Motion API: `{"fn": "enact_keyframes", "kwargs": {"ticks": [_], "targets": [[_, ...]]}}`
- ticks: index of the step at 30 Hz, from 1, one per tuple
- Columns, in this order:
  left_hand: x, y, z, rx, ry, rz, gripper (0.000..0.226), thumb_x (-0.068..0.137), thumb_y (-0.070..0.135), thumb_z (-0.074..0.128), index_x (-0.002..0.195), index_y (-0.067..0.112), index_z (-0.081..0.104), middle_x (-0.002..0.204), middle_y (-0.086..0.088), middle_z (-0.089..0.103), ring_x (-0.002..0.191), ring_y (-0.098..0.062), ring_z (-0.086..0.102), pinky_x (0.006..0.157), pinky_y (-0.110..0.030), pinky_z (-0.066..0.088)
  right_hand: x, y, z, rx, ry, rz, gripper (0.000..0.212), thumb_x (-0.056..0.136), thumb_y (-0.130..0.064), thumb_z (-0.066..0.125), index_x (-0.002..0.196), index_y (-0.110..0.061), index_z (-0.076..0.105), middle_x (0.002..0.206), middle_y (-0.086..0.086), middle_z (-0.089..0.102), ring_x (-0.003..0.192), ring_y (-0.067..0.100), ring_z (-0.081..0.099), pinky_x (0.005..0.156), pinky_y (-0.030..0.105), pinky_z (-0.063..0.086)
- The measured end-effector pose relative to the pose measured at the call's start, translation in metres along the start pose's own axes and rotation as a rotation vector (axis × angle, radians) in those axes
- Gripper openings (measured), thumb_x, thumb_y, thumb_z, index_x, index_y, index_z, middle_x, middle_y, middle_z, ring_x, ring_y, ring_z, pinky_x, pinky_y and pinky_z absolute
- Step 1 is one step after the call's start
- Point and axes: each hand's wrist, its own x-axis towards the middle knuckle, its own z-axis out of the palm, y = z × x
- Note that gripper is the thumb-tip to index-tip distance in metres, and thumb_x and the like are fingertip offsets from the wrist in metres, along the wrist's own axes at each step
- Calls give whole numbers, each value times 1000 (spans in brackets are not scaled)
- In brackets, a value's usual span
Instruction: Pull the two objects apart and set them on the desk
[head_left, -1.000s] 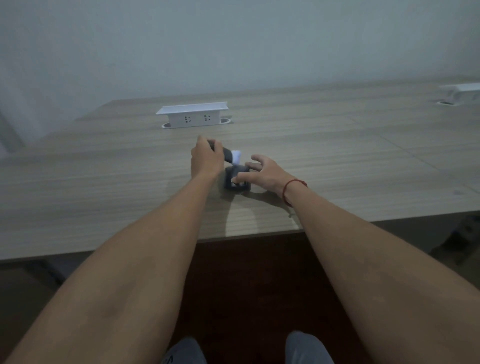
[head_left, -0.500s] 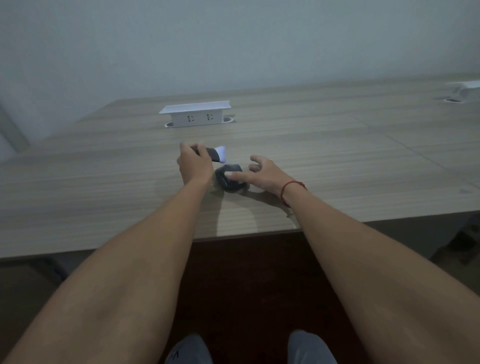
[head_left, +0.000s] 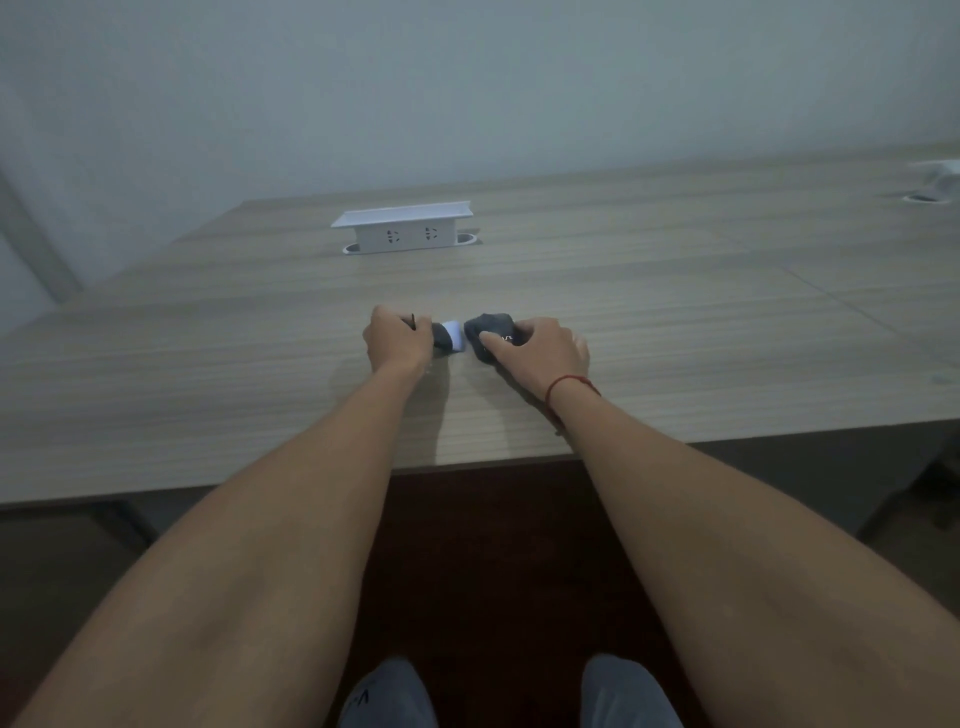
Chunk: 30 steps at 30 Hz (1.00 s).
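1. Looking at the middle of the frame, we see the left hand (head_left: 396, 340) curled round a dark object with a pale end (head_left: 450, 335); most of that object is hidden inside the fist, and we cannot tell what it is.
2. A thin dark tip shows above the knuckles of this hand, too small for us to make out.
3. Just right of centre, the right hand (head_left: 540, 349) grips a dark lump (head_left: 488, 328) that lies on the table (head_left: 208, 364), thumb over its near side and fingers curled round its right side. The part under the palm is covered.
4. We see faint pale lettering on the lump beside the thumb, too blurred to read.
5. The two dark things are just beside each other, with the pale end between them; we cannot tell whether they touch.
6. A red cord (head_left: 566, 387) circles the right wrist.
7. In the upper middle, a white socket box (head_left: 402, 228) stands up out of the table, well apart from the hands.
8. At the upper right edge, a second white fitting (head_left: 935, 182) is cut off by the frame and blurred.
9. At the bottom edge, two grey shoe tips (head_left: 387, 696) are partly cut off.
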Motion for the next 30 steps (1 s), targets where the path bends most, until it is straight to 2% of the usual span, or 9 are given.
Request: {"fn": "enact_keyframes", "kwargs": {"ticks": [2, 4, 6, 9, 15, 20, 22, 26, 30], "targets": [[4, -3, -4, 7, -16, -37, 25, 79, 27, 69, 85, 4, 72, 94, -16, 74, 91, -31, 71, 80, -40, 59, -1, -2, 3, -21, 23, 17, 41, 80, -62, 51, 88, -26, 69, 78, -6, 62, 81, 16, 53, 112, 46, 28], [1, -1, -7, 41, -58, -64, 26, 74, 26, 74, 82, 1, 73, 87, -15, 74, 81, -29, 72, 71, -33, 59, -2, -3, 5, -36, 34, 39, 45, 79, -65, 50, 91, -26, 69, 80, -6, 64, 79, 16, 52, 113, 47, 26], [-2, 2, -8, 95, -103, -81, 32, 70, 26, 79, 87, 0, 71, 94, -15, 72, 85, -29, 70, 64, -28, 50, -4, -5, 4, -41, 35, 61, 46, 78, -66, 50, 94, -26, 68, 87, -4, 69, 85, 19, 59, 113, 48, 26], [-5, 3, -9, 200, -125, -46, 40, 70, 33, 77, 94, 2, 66, 106, -15, 68, 97, -32, 66, 69, -31, 48, -6, -7, 3, -30, 30, 83, 46, 78, -63, 52, 97, -25, 68, 94, -2, 72, 96, 21, 64, 115, 49, 23], [-2, -4, -10, 354, -67, -11, 33, 79, 33, 67, 100, 8, 70, 109, -12, 69, 98, -32, 65, 78, -36, 54, -6, -6, 1, -35, 32, 79, 45, 79, -62, 54, 97, -24, 68, 96, -2, 71, 96, 21, 63, 115, 49, 23], [-5, -7, -5, 424, -10, 37, 34, 83, 36, 64, 101, 8, 69, 108, -12, 69, 99, -33, 65, 72, -33, 47, -7, -5, 1, -58, 53, 76, 46, 81, -61, 52, 101, -22, 67, 97, -1, 71, 92, 21, 62, 116, 49, 22], [-7, -9, -1, 455, 37, 85, 34, 84, 37, 62, 98, 8, 69, 104, -13, 69, 96, -33, 66, 70, -33, 47, -8, -3, -1, -50, 81, 73, 44, 82, -57, 52, 103, -20, 66, 99, 0, 71, 97, 22, 62, 115, 47, 25], [-7, -14, 7, 466, 90, 151, 36, 83, 38, 59, 85, 4, 69, 91, -13, 71, 86, -32, 67, 65, -34, 49, -7, 3, -4, -6, 128, 87, 43, 82, -56, 54, 100, -19, 67, 98, 2, 71, 98, 25, 64, 98, 39, 43], [-1, -14, 10, 474, 93, 170, 35, 83, 37, 58, 82, 4, 69, 89, -13, 70, 84, -31, 66, 62, -33, 46, -3, -1, -1, -66, 133, 94, 43, 84, -55, 51, 102, -19, 66, 98, 3, 71, 97, 25, 63, 95, 38, 40]]}}
